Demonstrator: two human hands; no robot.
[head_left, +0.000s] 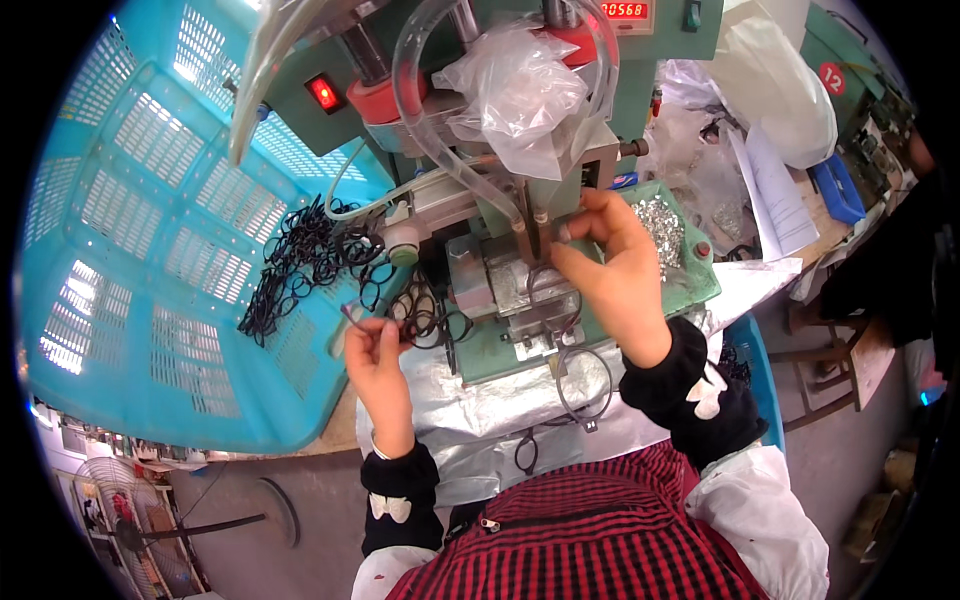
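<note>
My left hand is closed by the near side of the press, its thumb and forefinger pinching a thin dark cord loop. Beside those fingers lies a cluster of black loops. My right hand reaches in from the right with thumb and forefinger close together under the head of the green bench press. From its fingertips a black cord loop hangs over the metal die block; the fingers partly hide the grip. Another cord loop with a small metal piece lies on the silver sheet.
A large blue perforated basket at left holds a heap of black loops. Small silver metal parts fill a green tray at right. Clear tubes and a plastic bag hang about the press. A wooden stool stands right.
</note>
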